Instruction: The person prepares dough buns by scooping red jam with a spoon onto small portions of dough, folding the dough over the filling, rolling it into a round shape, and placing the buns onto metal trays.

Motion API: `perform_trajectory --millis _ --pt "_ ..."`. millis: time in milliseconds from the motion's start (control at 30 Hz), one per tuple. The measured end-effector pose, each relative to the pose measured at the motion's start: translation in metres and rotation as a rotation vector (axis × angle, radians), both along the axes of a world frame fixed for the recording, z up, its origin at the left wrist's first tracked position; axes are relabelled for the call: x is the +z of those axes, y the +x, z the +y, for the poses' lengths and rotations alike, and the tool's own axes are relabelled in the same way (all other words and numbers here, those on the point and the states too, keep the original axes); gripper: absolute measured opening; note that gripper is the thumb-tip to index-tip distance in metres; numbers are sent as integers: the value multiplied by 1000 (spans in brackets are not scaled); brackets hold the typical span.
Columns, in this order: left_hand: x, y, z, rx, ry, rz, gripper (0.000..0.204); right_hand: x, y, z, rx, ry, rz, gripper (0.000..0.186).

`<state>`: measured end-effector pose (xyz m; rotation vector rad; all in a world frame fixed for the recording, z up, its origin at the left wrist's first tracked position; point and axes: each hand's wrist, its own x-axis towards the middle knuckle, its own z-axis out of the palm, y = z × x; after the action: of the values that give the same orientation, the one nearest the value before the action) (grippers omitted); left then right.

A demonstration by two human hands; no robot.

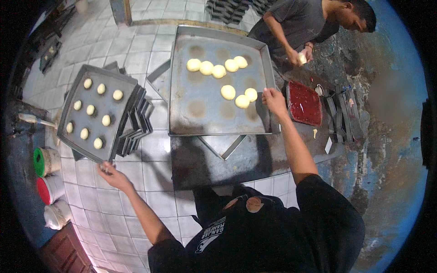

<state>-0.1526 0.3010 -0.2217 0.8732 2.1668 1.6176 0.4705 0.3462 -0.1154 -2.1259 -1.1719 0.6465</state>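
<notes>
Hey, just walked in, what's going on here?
Someone has their hands on or close to two metal trays. The left hand is at the near edge of the left tray, where nine pale balls sit spaced out. The right hand is at the right rim of the middle tray, where eight pale balls lie loosely bunched. A co-worker holds a pale piece in their hands.

- Left fingers (107, 168): whether they touch the smaller tray (93, 123) is too fine to tell.
- Just beyond them: stacked trays (133, 122), mostly hidden beneath it.
- Beyond the right fingers (268, 94): pale lump (302, 58), partly covered by a co-worker's hands (292, 56).
- Farther beyond: dark stack (226, 11), cut off by the top edge.
</notes>
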Motion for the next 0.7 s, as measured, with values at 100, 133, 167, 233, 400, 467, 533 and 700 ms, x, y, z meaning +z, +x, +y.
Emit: perform_trajectory --millis 100,133,167,233,400,467,533,700 --pt "64 97 -26 -176 172 -42 40 -43 15 18 71 -49 -80 39" --pt "87 133 -36 -304 186 -133 36 -48 9 18 92 10 42 38" --pt "108 169 -48 -436 193 -216 33 -41 6 13 90 31 67 38" --pt "135 233 -73 -686 210 -284 29 8 -7 -4 48 104 330 38" --pt "192 419 -147 -969 165 -530 42 118 -6 -172 122 412 190 29" --pt "203 477 -182 -1094 -18 -841 48 91 12 -238 403 592 -52 27" --pt "198 534 -219 -1139 -39 -994 37 110 35 -312 224 671 24 31" --pt "192 639 -317 -1272 -136 -638 40 74 104 -434 -22 339 652 28"
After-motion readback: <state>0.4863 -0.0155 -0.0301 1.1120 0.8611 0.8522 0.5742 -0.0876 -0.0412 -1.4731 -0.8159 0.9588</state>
